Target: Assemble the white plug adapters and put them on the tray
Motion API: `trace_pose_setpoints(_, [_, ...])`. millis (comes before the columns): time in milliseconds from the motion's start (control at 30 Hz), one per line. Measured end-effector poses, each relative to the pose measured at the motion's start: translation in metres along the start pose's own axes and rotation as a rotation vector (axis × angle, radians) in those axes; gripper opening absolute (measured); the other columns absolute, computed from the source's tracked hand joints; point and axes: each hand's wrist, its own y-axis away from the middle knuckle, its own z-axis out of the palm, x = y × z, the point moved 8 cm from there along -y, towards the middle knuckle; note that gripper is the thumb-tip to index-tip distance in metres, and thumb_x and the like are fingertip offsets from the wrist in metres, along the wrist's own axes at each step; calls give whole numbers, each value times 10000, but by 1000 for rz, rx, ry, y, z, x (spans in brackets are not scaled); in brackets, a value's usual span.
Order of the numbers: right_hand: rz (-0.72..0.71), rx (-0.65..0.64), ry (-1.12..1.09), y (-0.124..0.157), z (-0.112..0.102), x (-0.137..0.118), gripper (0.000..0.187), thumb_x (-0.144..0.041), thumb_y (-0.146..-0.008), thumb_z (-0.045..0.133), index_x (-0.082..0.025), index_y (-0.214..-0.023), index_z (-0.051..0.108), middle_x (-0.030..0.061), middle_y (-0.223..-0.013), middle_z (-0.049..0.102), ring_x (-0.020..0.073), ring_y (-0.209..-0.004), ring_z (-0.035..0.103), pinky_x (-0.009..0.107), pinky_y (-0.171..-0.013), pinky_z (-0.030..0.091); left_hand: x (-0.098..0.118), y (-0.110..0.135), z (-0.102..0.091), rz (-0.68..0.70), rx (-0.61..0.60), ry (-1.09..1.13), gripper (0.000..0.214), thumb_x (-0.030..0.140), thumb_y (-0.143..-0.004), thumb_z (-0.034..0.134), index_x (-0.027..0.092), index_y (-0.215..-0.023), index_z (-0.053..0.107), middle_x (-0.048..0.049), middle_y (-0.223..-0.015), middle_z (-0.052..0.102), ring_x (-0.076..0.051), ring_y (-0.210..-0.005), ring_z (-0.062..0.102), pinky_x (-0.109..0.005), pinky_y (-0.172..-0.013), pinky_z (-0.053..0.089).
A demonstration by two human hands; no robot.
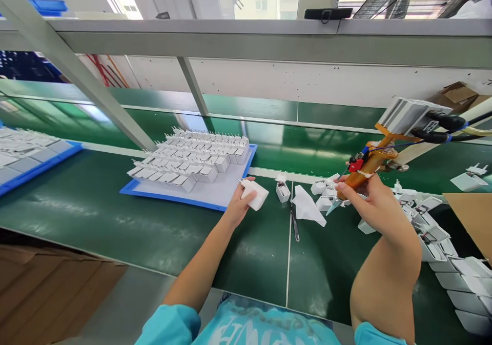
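Note:
My left hand (239, 204) is closed around a white plug adapter housing (257, 195), held above the green bench. In my right hand (371, 199) is an orange glue dispenser (359, 177) with a pale blue nozzle (333, 207) angled down to the left. Several white housings (325, 188) sit close behind the nozzle. Between my hands lie a white cloth or paper piece (307, 206), dark tweezers (294, 221) and one open housing (283, 191) with its inside showing.
A blue-edged tray (172, 197) of white adapters stands left of my left hand, with another tray (36, 163) farther left. Many open housings (434, 237) line the right side. A metal frame bar (246, 42) crosses above the bench. A cardboard box (49, 293) stands lower left.

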Motion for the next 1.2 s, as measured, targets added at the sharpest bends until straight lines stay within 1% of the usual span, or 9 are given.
trace_pose_setpoints(233, [72,39,47,-1,-5,12,340,-570,-816,560,-259,-937,501,90,-1022,746,330,-974,699,433,-710,563,26,38,26,538,-64,-661,444,329,-798,730,232,-1101,421,-35,-1029,542,-122,-747,609,-227,-599,497])
trace_pose_setpoints(333, [89,63,71,-1,-7,10,343,-573,-815,556,-261,-954,518,89,-1035,744,329,-989,693,417,-687,561,31,51,40,707,-126,-768,445,290,-834,703,246,-1123,367,0,-936,563,-108,-696,620,-217,-586,491])
trace_pose_setpoints(400, [97,75,85,-2,-8,8,341,-565,-816,551,-259,-967,540,95,-1048,738,330,-999,689,407,-666,563,30,54,46,742,-168,-757,452,292,-840,699,253,-1131,355,-5,-940,583,-110,-700,630,-208,-570,487])
trace_pose_setpoints(533, [86,76,76,-3,-6,5,344,-563,-814,555,-265,-986,560,90,-1041,733,325,-972,697,419,-659,578,22,49,46,572,-199,-705,381,365,-814,722,236,-1041,445,-51,-940,645,-153,-746,644,-241,-583,497])
trace_pose_setpoints(633, [64,80,61,-3,-6,6,365,-577,-812,560,-269,-1007,552,88,-1032,735,325,-963,702,428,-650,584,20,41,37,414,-139,-771,380,449,-767,751,230,-979,524,-60,-914,674,-189,-748,648,-303,-670,518])
trace_pose_setpoints(800, [66,105,68,-4,-9,10,357,-567,-812,585,-255,-986,569,105,-998,745,337,-953,711,416,-647,577,47,21,-20,289,258,-1018,456,476,-819,692,245,-1170,515,-78,-1088,669,-260,-914,666,-330,-766,514])
trace_pose_setpoints(933, [83,87,81,-5,-9,11,304,-549,-831,587,-277,-962,564,115,-1014,742,338,-966,708,394,-620,574,70,11,-72,174,526,-1273,498,441,-895,589,204,-1317,469,-138,-1070,658,-348,-982,646,-406,-786,509])
trace_pose_setpoints(1067, [73,91,65,-6,-9,11,363,-575,-810,588,-268,-1003,565,98,-1013,739,335,-954,708,418,-637,586,62,2,-110,-57,603,-1400,498,391,-897,563,177,-1337,471,-177,-1037,658,-403,-991,634,-472,-796,509])
trace_pose_setpoints(1200, [19,89,0,-6,-6,8,342,-551,-824,593,-248,-980,565,89,-992,744,302,-900,718,391,-628,583,48,-5,-119,-145,545,-1415,627,353,-851,608,78,-1384,427,-241,-1113,641,-436,-1072,593,-538,-893,474])
